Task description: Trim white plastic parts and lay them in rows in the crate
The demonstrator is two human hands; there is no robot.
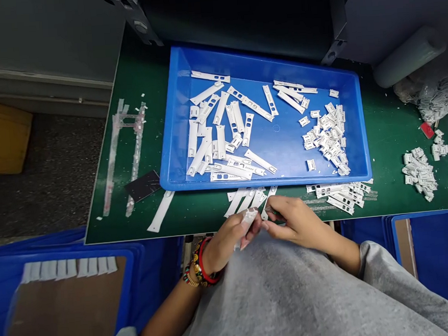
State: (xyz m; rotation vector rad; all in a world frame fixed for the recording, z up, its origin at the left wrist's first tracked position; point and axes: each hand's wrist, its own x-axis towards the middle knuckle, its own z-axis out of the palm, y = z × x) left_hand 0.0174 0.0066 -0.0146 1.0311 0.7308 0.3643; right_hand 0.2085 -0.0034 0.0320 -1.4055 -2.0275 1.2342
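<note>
My left hand (232, 236) is closed around a white plastic strip part (249, 215), held upright just off the table's front edge; its lower portion is hidden by the fingers. Close by on the right, my right hand (297, 223) has its thumb and fingers curled towards that part. What sits between those fingertips, if anything, is too small to make out. Several long white strips (239, 201) lie on the green table right behind my hands, partly tucked against the blue tray (221, 186).
The tray holds scattered white strips (222, 142) and a heap of small white clips (327, 137). More strips (343, 195) and clip piles (419, 172) lie to the right. At left are a single strip (161, 212), a black card (144, 186) and a lower blue bin (130, 277).
</note>
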